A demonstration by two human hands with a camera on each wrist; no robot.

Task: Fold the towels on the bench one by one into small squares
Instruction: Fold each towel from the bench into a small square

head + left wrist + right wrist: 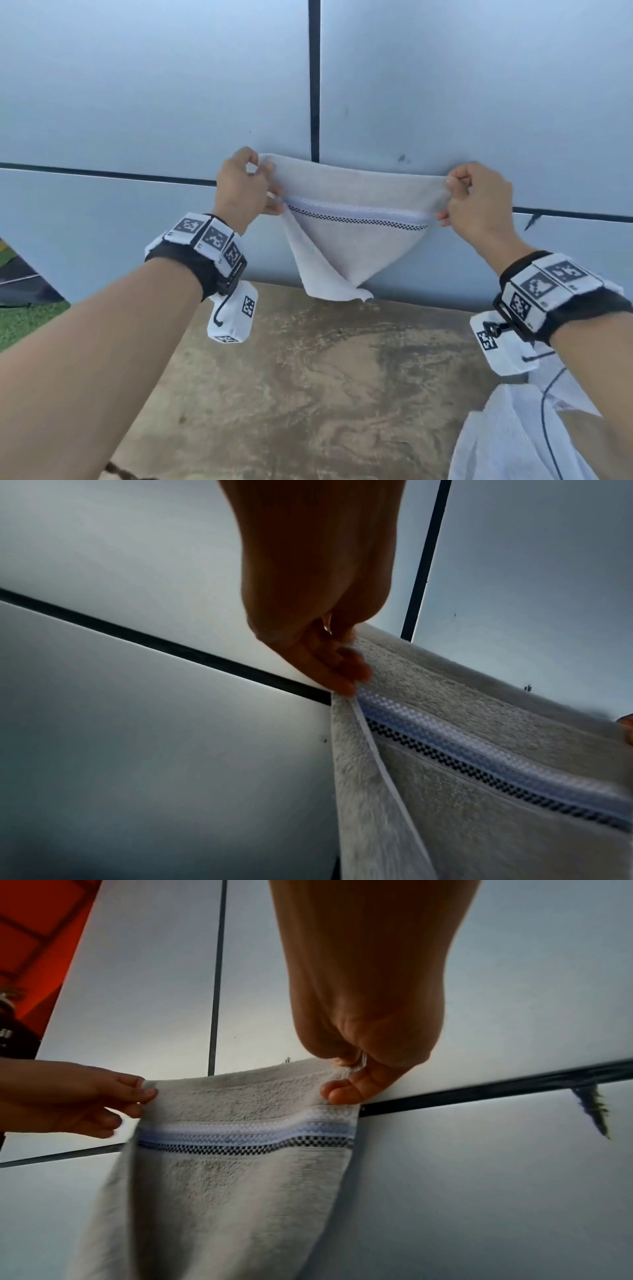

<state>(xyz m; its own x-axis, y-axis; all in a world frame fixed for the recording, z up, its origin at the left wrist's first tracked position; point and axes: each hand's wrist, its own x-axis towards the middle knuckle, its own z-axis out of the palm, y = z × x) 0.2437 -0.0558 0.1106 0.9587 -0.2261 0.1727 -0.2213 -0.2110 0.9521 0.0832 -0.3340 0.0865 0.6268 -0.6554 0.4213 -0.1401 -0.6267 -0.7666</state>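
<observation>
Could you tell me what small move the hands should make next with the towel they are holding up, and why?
Probably lower the towel flat onto the bench. The left hand and right hand each pinch a top corner, and it hangs in the air against the wall, bunched to a point at the bottom. Laid down, it could be smoothed and folded squarely.

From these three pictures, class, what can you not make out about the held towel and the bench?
- Towel lower end: cut off by the bottom edge in both wrist views.
- Left hand fingertips: partly hidden behind the towel's corner, head view.
- White cloth on the bench: cut off by the frame and the right arm; its fold is unclear.
</observation>
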